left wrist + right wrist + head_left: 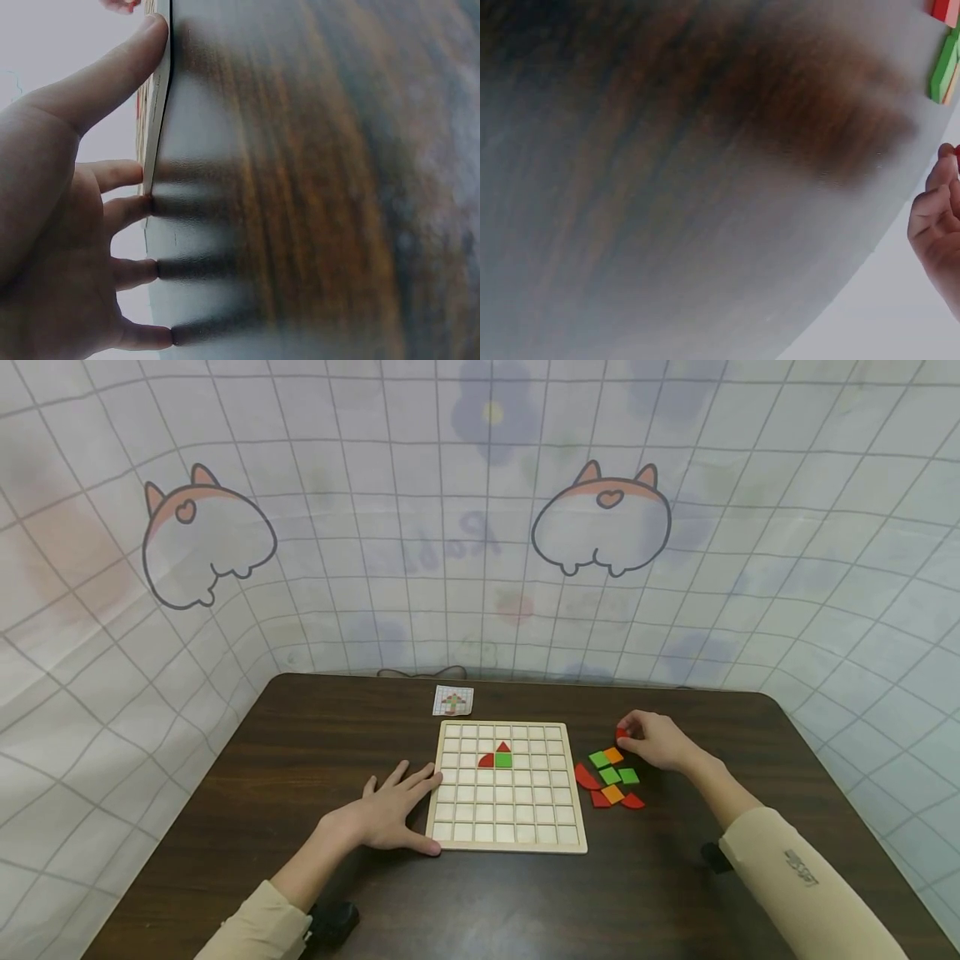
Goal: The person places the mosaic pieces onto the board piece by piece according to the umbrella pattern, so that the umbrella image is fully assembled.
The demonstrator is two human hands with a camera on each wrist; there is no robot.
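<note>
A pale wooden grid board point(487, 814) lies flat on the table. In its upper cells sit a red triangle point(503, 747), a green square point(504, 761) under it and a red quarter-circle point(486, 762) to the left. My left hand point(386, 817) spreads its fingers at the board's left side, the thumb point(124, 71) touching the rim and other fingertips resting on the table. To the right of the board, my right hand point(660, 742) pinches a red tile point(621, 734), partly hidden by the fingers, so its shape is unclear. Only the right hand's edge point(939, 229) shows in the right wrist view.
Loose tiles lie right of the board: several green squares point(609, 775), orange squares point(612, 794) and red pieces point(587, 777), some touching. A small printed pattern card point(461, 700) lies behind the board. A patterned cloth point(390, 593) hangs behind the dark wooden table point(495, 906).
</note>
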